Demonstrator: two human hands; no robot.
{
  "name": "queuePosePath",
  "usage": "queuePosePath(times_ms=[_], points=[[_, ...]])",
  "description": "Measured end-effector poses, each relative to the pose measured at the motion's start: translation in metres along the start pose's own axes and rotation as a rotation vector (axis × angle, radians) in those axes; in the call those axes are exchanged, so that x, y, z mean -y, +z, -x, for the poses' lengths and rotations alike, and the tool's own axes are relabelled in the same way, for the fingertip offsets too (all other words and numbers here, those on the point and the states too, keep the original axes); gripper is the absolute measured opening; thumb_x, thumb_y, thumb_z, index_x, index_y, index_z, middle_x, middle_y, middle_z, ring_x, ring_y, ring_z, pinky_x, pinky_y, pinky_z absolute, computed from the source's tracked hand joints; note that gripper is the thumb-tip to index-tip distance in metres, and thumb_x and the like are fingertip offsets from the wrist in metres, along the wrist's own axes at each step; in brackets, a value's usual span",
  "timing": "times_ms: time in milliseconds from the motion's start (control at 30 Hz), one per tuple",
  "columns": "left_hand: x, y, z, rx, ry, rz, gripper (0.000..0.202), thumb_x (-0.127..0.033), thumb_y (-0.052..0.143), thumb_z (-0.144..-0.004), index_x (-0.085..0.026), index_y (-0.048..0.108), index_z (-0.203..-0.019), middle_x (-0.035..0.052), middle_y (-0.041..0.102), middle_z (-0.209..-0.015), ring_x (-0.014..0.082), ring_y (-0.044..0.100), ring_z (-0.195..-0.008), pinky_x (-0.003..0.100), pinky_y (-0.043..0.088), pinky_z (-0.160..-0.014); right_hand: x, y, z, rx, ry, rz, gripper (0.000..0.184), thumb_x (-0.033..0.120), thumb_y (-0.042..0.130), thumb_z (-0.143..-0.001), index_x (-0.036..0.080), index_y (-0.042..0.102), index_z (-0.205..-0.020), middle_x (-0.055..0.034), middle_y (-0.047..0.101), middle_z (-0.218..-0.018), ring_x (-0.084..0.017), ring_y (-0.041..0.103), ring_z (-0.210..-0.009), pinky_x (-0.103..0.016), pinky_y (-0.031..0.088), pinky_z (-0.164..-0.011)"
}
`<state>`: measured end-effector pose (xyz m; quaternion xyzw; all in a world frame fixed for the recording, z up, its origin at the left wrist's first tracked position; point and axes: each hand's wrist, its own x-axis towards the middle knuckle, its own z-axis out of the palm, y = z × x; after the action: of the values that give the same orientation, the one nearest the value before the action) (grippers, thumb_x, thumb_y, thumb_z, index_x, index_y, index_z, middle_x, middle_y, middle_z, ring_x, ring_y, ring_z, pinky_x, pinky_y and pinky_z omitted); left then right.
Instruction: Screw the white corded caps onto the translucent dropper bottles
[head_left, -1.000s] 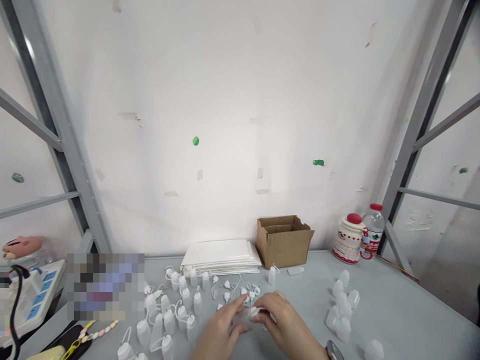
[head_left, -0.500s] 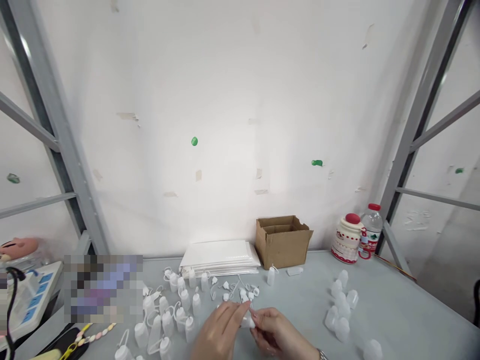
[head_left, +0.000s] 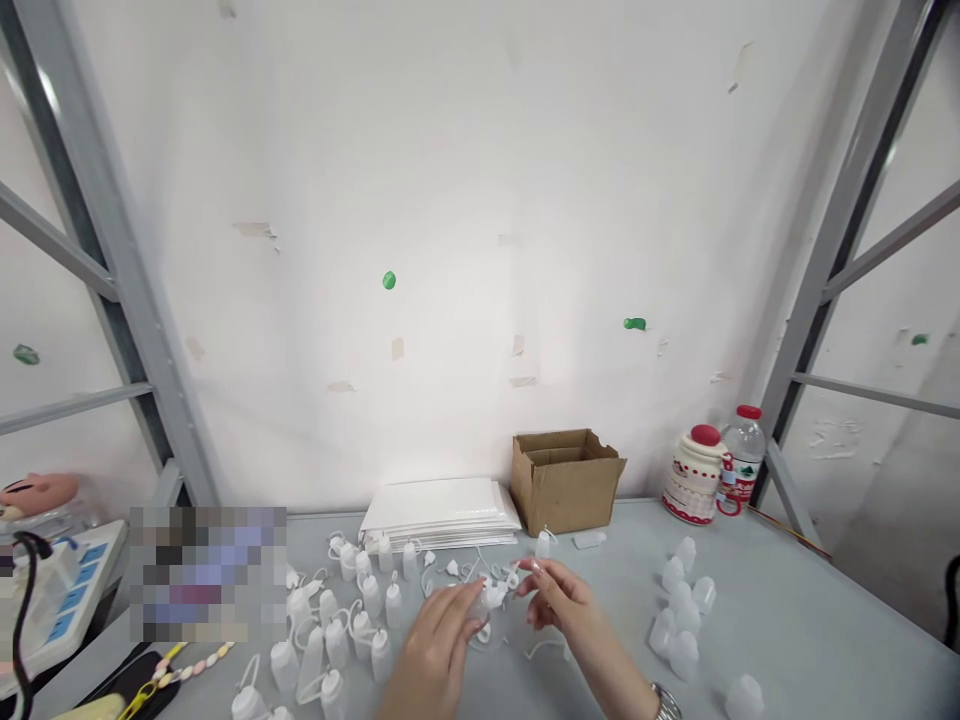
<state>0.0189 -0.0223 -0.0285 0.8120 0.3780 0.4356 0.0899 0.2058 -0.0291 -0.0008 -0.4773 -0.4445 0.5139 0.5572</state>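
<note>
My left hand [head_left: 442, 640] and my right hand [head_left: 562, 598] meet low in the middle of the grey table [head_left: 810, 620]. Together they pinch a small white squeeze bottle [head_left: 491, 598] held between the fingertips, a thin white tether dangling below it. Just left of my hands stand several capped white bottles [head_left: 352, 620]. Loose white caps [head_left: 465, 570] lie scattered behind my hands. Several uncapped bottles [head_left: 682, 610] cluster to the right.
An open cardboard box [head_left: 566, 480] and a stack of white sheets [head_left: 442, 510] sit against the wall. A red-lidded jar [head_left: 694, 475] and a water bottle [head_left: 739, 455] stand far right. A power strip [head_left: 52, 610] lies at left. Grey metal frame posts [head_left: 112, 260] flank the table.
Both hands have lifted and moved away from me with the bottle. The right hand has shifted to the right and its fingers have spread somewhat.
</note>
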Motion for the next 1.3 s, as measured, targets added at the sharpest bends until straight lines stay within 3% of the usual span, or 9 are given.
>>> queuePosePath(times_ms=[167, 267, 400, 567, 733, 933, 1100, 1300], points=[[-0.002, 0.002, 0.002, 0.102, -0.102, 0.142, 0.038, -0.018, 0.038, -0.085, -0.028, 0.049, -0.120, 0.0051, 0.065, -0.108, 0.0162, 0.058, -0.101, 0.029, 0.048, -0.086, 0.007, 0.001, 0.003, -0.027, -0.145, 0.097, 0.048, 0.057, 0.065, -0.060, 0.017, 0.071, -0.086, -0.0039, 0.065, -0.073, -0.014, 0.055, -0.056, -0.029, 0.045, -0.057], [-0.006, 0.005, 0.002, 0.115, -0.253, 0.253, 0.036, -0.024, 0.038, -0.085, -0.027, 0.049, -0.119, 0.0066, 0.064, -0.110, 0.0181, 0.058, -0.101, 0.031, 0.047, -0.086, 0.004, 0.002, 0.003, -0.011, -0.151, 0.128, 0.045, 0.056, 0.065, -0.062, 0.018, 0.072, -0.085, -0.0043, 0.065, -0.074, -0.014, 0.055, -0.056, -0.029, 0.045, -0.058], [-0.011, 0.009, 0.001, 0.080, -0.437, 0.482, 0.032, -0.040, 0.039, -0.084, -0.022, 0.050, -0.109, 0.0085, 0.066, -0.097, 0.0187, 0.063, -0.081, 0.030, 0.049, -0.073, -0.003, 0.002, 0.000, 0.008, -0.100, 0.054, 0.042, 0.055, 0.068, -0.059, 0.018, 0.073, -0.080, -0.0022, 0.065, -0.066, -0.012, 0.053, -0.051, -0.027, 0.043, -0.054], [-0.016, 0.010, -0.003, 0.088, -0.489, 0.715, 0.038, -0.051, 0.041, -0.081, -0.020, 0.045, -0.103, 0.0068, 0.066, -0.084, 0.0162, 0.060, -0.068, 0.026, 0.047, -0.060, -0.005, -0.001, 0.000, 0.040, -0.042, -0.047, 0.035, 0.049, 0.071, -0.059, 0.018, 0.073, -0.074, -0.0019, 0.067, -0.067, -0.011, 0.053, -0.051, -0.024, 0.041, -0.054], [-0.017, 0.012, -0.005, 0.110, -0.557, 0.851, 0.049, -0.053, 0.046, -0.078, -0.018, 0.043, -0.112, 0.0049, 0.064, -0.078, 0.0157, 0.058, -0.067, 0.026, 0.045, -0.057, -0.003, -0.004, -0.001, 0.028, 0.016, -0.171, 0.034, 0.048, 0.072, -0.060, 0.017, 0.072, -0.073, -0.0011, 0.065, -0.065, -0.009, 0.051, -0.052, -0.022, 0.039, -0.053], [-0.013, 0.016, -0.002, 0.125, -0.553, 0.856, 0.051, -0.052, 0.048, -0.077, -0.019, 0.042, -0.115, 0.0040, 0.064, -0.077, 0.0150, 0.059, -0.065, 0.025, 0.043, -0.058, -0.004, -0.005, -0.004, 0.010, 0.056, -0.237, 0.036, 0.046, 0.076, -0.055, 0.014, 0.072, -0.072, 0.0002, 0.062, -0.062, -0.007, 0.048, -0.050, -0.021, 0.035, -0.052], [-0.009, 0.020, 0.001, 0.144, -0.550, 0.856, 0.052, -0.052, 0.049, -0.077, -0.019, 0.042, -0.117, 0.0040, 0.064, -0.077, 0.0149, 0.060, -0.065, 0.025, 0.043, -0.059, -0.006, -0.003, -0.003, -0.017, 0.064, -0.223, 0.031, 0.042, 0.079, -0.051, 0.014, 0.065, -0.053, 0.0043, 0.053, -0.047, -0.006, 0.041, -0.045, -0.020, 0.030, -0.048], [-0.003, 0.026, 0.006, 0.197, -0.565, 0.825, 0.051, -0.053, 0.055, -0.072, -0.014, 0.060, -0.104, 0.0076, 0.066, -0.079, 0.0166, 0.061, -0.066, 0.026, 0.046, -0.057, -0.004, 0.001, 0.001, 0.012, 0.135, -0.309, 0.031, 0.041, 0.079, -0.052, 0.014, 0.063, -0.052, 0.0049, 0.051, -0.048, -0.005, 0.037, -0.043, -0.020, 0.027, -0.047]])
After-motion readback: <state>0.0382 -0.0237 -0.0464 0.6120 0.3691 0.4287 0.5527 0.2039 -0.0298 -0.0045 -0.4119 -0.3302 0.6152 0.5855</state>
